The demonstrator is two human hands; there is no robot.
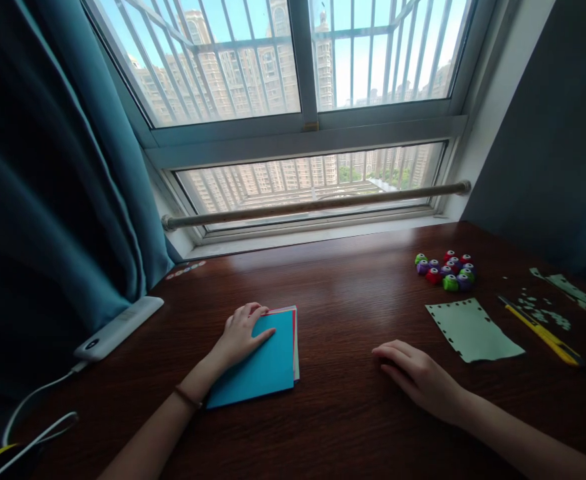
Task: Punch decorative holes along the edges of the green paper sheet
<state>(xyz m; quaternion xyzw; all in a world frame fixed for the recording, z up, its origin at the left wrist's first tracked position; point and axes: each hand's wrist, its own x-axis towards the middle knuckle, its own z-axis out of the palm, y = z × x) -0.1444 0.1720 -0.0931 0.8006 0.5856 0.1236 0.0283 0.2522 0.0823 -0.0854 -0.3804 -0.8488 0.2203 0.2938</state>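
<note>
My left hand (244,332) lies on the upper left part of a stack of coloured paper (267,363). Its thumb is spread over the bright blue top sheet, and red and pale edges show beneath on the right side. The other fingers reach over the stack's far left edge. Bare table separates the stack from my right hand (417,373), which rests on its side, fingers loosely bent, thumb apart and nothing visible in it. A pale green sheet with notched edges (475,331) lies just beyond and to the right of that hand.
Red, green and purple eyed figures (447,272) cluster at the back right. A yellow utility knife (543,331) lies near green paper scraps (545,313). On the left are a white power strip (120,327) with a cable and a blue curtain (117,200). A window (307,127) stands behind.
</note>
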